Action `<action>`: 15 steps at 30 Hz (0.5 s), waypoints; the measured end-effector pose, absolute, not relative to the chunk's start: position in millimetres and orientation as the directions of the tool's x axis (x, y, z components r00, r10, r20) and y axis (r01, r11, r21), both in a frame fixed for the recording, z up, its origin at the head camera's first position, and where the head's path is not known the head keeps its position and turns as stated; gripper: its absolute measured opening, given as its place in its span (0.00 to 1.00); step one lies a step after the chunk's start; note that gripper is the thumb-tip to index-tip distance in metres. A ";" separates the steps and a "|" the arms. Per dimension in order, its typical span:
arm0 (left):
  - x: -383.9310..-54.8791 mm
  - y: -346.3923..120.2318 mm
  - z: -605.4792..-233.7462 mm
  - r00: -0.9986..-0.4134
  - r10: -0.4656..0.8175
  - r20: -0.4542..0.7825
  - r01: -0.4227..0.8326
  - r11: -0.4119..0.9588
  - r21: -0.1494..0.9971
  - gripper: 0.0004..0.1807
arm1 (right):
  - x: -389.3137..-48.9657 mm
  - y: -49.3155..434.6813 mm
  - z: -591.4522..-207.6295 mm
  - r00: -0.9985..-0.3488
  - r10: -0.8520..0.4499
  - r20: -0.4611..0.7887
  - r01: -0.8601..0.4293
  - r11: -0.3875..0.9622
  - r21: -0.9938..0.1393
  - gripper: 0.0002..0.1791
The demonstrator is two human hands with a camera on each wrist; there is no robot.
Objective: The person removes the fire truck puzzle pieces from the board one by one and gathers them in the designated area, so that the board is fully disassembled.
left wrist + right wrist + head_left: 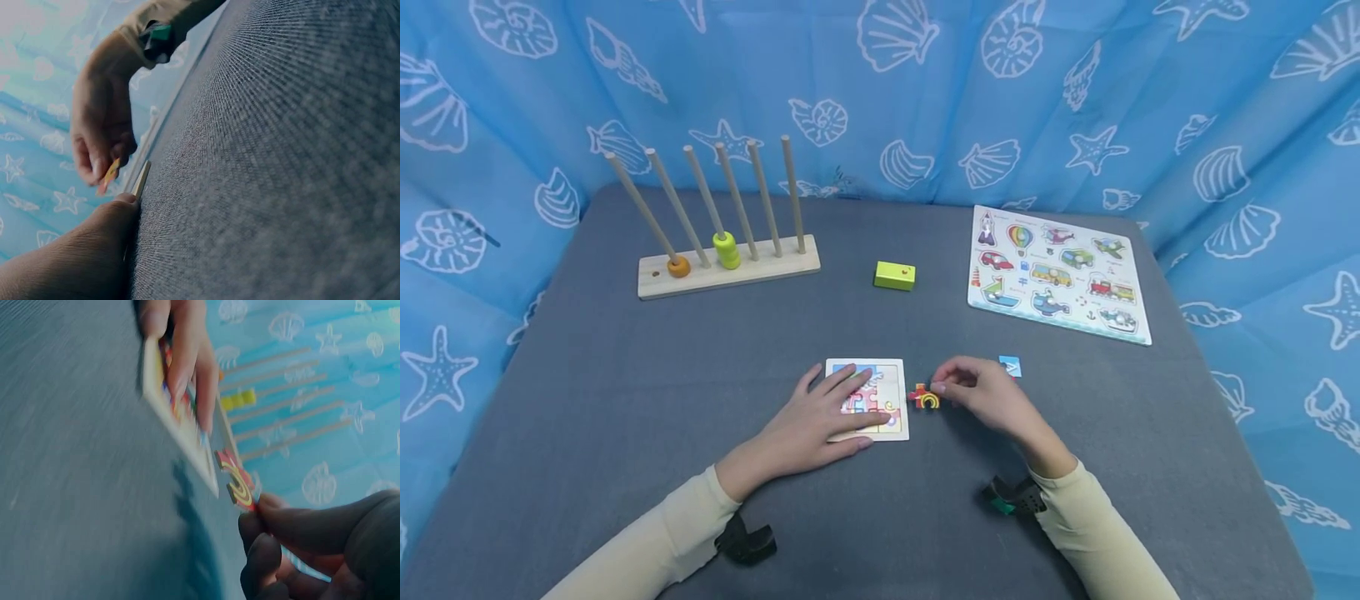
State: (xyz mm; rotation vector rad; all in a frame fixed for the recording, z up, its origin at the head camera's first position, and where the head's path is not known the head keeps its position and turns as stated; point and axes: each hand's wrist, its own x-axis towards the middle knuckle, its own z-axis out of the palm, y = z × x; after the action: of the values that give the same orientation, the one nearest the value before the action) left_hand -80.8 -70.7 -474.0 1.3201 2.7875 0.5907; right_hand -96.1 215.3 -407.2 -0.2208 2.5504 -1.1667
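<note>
My left hand (pixel 820 419) lies with spread, straight fingers across a small square jigsaw board (pixel 905 400) with a pale wooden frame. Colourful pieces show between those fingers, and part of the picture is hidden under them. Just right of the board, my right hand (pixel 988 393) pinches a red and yellow jigsaw piece (pixel 927 398) between thumb and fingertips. In the right wrist view this puzzle piece (pixel 236 481) has yellow curved stripes and is held above the table, close to the frame's edge. A blue puzzle piece (pixel 1011 365) lies on the table beyond the right hand.
At the back left stands a wooden peg rack (pixel 730 268) with several upright rods, an orange bead (pixel 678 267) and lime-green beads (pixel 726 250). A lime-green block (pixel 894 276) sits mid-table. Toward the back right lies a vehicle picture board (pixel 1060 271). Blue shell-patterned curtain (pixel 955 100) hangs behind.
</note>
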 end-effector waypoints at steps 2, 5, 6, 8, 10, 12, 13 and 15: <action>-80.5 -71.1 -474.0 -0.646 0.745 0.164 0.748 0.575 0.332 0.23 | -93.5 227.7 -408.7 -0.937 -0.266 -0.228 -0.007 0.666 -0.746 0.04; -80.3 -71.1 -473.8 -0.644 0.743 0.185 0.752 0.568 0.335 0.22 | -89.4 246.9 -409.5 -0.946 -0.244 -0.215 -0.016 0.694 -0.719 0.05; -80.3 -71.0 -474.0 -0.642 0.742 0.193 0.753 0.563 0.340 0.22 | -87.8 253.2 -408.8 -0.948 -0.238 -0.210 -0.019 0.703 -0.711 0.05; -80.3 -70.8 -475.0 -0.638 0.743 0.205 0.757 0.554 0.348 0.22 | -84.6 266.0 -407.4 -0.953 -0.228 -0.199 -0.027 0.719 -0.694 0.06; -80.2 -70.8 -475.8 -0.634 0.744 0.210 0.759 0.548 0.352 0.22 | -81.6 277.8 -405.0 -0.955 -0.221 -0.197 -0.027 0.728 -0.685 0.06; -80.1 -70.8 -476.2 -0.634 0.745 0.209 0.759 0.549 0.350 0.22 | -79.4 288.9 -403.7 -0.956 -0.218 -0.197 -0.028 0.735 -0.677 0.06; -80.1 -70.8 -476.4 -0.635 0.744 0.208 0.759 0.550 0.349 0.22 | -78.7 293.9 -403.5 -0.956 -0.218 -0.196 -0.031 0.740 -0.672 0.07; -80.1 -71.2 -476.2 -0.638 0.742 0.206 0.756 0.554 0.349 0.22 | -78.0 302.6 -403.7 -0.956 -0.218 -0.199 -0.032 0.747 -0.664 0.07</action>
State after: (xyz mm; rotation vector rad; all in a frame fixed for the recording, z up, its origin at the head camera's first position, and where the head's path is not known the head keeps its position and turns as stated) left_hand -80.1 -71.2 -476.2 1.3500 2.7989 0.6557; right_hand -78.0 302.6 -403.7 -0.1958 2.6834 -1.0134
